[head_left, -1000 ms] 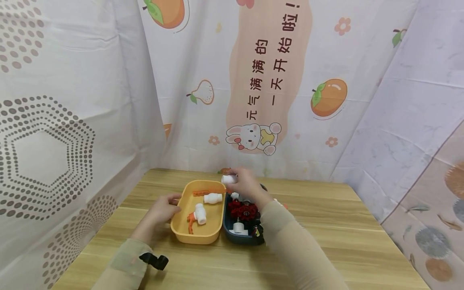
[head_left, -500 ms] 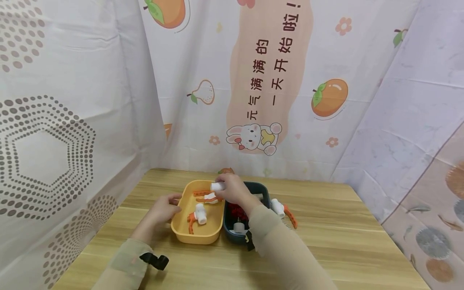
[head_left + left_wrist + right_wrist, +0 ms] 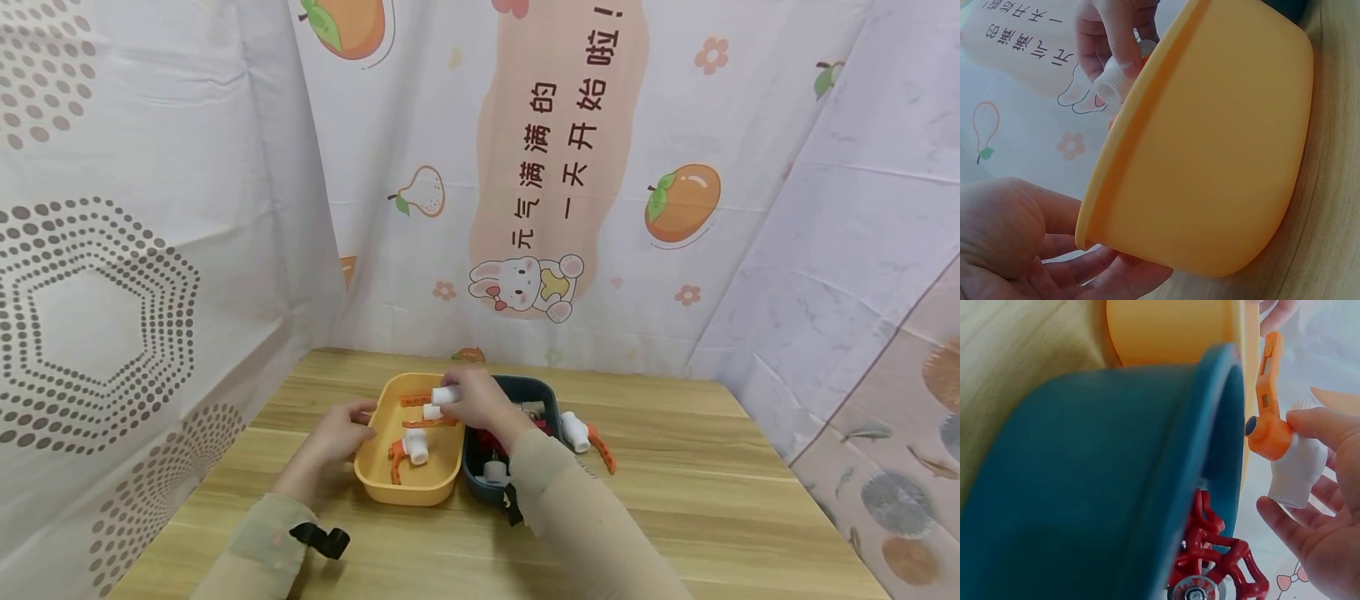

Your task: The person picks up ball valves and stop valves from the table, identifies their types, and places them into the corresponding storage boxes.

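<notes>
My right hand (image 3: 480, 400) pinches a white ball valve (image 3: 1297, 469) with an orange lever handle over the back right part of the yellow basin (image 3: 408, 493). In the right wrist view the thumb lies on the valve's white body near the orange cap. My left hand (image 3: 339, 432) grips the basin's left rim, thumb and fingers on either side of the wall in the left wrist view. Inside the basin lie a white valve with an orange handle (image 3: 416, 446) and another white valve (image 3: 432, 412) farther back, partly hidden by the held one.
A dark blue basin (image 3: 1085, 462) stands against the yellow one's right side, with red handwheel valves (image 3: 1210, 550) and a white fitting (image 3: 495, 472) inside. One more orange-handled white valve (image 3: 575, 432) lies on the wooden table (image 3: 675, 467) to the right. Printed curtains hang behind.
My right hand has moved left and down, bringing the ball valve from over the blue basin to over the yellow one. The left hand has stayed at the rim.
</notes>
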Available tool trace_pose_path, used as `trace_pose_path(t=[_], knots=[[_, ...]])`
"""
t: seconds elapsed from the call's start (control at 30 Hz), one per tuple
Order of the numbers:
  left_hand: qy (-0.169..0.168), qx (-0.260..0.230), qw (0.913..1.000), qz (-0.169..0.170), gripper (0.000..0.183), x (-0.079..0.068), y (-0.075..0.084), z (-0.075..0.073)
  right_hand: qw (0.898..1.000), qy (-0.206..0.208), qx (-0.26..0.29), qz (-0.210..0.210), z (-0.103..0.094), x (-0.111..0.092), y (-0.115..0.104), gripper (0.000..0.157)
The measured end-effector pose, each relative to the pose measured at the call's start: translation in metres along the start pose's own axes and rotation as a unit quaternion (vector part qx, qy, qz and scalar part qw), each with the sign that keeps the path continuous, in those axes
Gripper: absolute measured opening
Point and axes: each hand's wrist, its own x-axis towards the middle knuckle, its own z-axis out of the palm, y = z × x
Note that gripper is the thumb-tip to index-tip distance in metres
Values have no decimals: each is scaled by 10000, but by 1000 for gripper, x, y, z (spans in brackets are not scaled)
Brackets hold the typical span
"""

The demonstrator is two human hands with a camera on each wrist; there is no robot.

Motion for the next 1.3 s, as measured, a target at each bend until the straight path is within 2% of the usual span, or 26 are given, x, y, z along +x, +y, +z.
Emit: trace_pose_path(t=[0.53, 0.8, 1.3], knots=[[21, 28, 10000, 6, 52, 2, -3, 2, 9996, -126, -174, 169, 7, -1, -1, 29], [-33, -138, 9999, -50, 53, 3, -3, 3, 9994, -103, -260, 219, 3, -1, -3, 35], [-35, -123, 9999, -56, 55, 1, -3, 1, 9998, -86, -66, 184, -7, -2, 9, 32]])
